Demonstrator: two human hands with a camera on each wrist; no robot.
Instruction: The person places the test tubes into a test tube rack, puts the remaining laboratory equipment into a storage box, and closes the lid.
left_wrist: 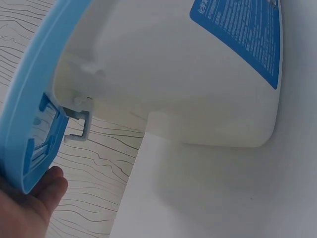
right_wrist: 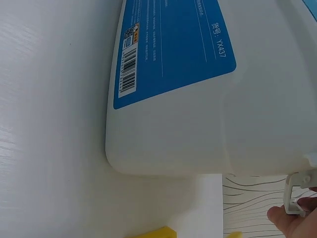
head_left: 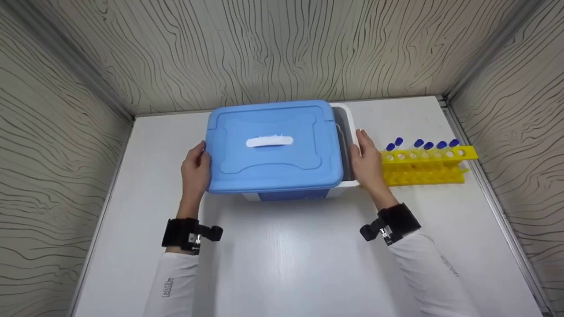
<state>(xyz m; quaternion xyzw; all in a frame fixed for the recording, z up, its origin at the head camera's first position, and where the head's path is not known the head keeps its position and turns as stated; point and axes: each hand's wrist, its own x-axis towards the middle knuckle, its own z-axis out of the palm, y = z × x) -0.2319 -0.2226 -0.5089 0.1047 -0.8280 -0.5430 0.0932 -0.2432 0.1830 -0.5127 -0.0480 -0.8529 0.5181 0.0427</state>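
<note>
A light-blue lid point(head_left: 273, 163) with a white handle point(head_left: 269, 141) lies over a white plastic storage box point(head_left: 346, 192), shifted left. The box's right end shows uncovered, with its grey interior visible. At the lid's left end, my left hand point(head_left: 196, 169) grips the edge; the left wrist view has its fingers point(left_wrist: 52, 191) curled under the blue rim. My right hand point(head_left: 368, 165) holds the box's right end, thumb at the white rim. In the right wrist view its fingers point(right_wrist: 292, 220) are at a pale latch point(right_wrist: 292, 196) hanging from that end.
Close right of my right hand stands a yellow test tube rack point(head_left: 423, 174) holding several tubes with blue caps point(head_left: 418, 143). Patterned wall panels point(head_left: 282, 53) enclose the white table point(head_left: 277, 255) at the back and both sides.
</note>
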